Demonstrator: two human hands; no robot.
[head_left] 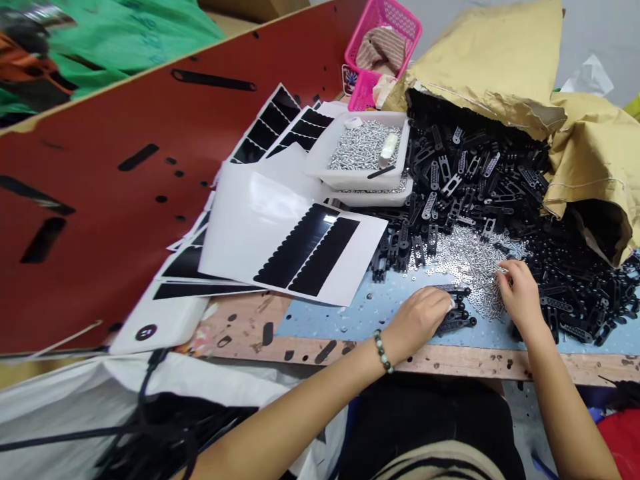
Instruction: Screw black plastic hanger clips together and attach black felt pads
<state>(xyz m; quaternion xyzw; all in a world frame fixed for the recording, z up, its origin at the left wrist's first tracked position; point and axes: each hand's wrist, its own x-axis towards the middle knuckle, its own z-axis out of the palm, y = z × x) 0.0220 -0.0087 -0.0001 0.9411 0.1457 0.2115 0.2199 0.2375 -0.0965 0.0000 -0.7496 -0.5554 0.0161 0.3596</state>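
My left hand (423, 315), with a beaded bracelet on its wrist, is closed at the left end of a small bunch of slotted black plastic parts (457, 323) near the table's front edge. A small white bit shows at its fingertips. My right hand (521, 297) is at the right side of a loose pile of small silver screws and nuts (470, 260). Its thumb and fingers are bent together over the metal pieces; what is between them is too small to make out. A large heap of black plastic parts (450, 160) lies behind the pile.
Two stacked white tubs (320, 167) of screws stand behind the left hand. Sheets of black stickers (320, 250) lean to their left, against a red board (125, 167). Yellow sacks (490, 60) spill parts at the back right. A pink basket (413, 27) stands behind the tubs.
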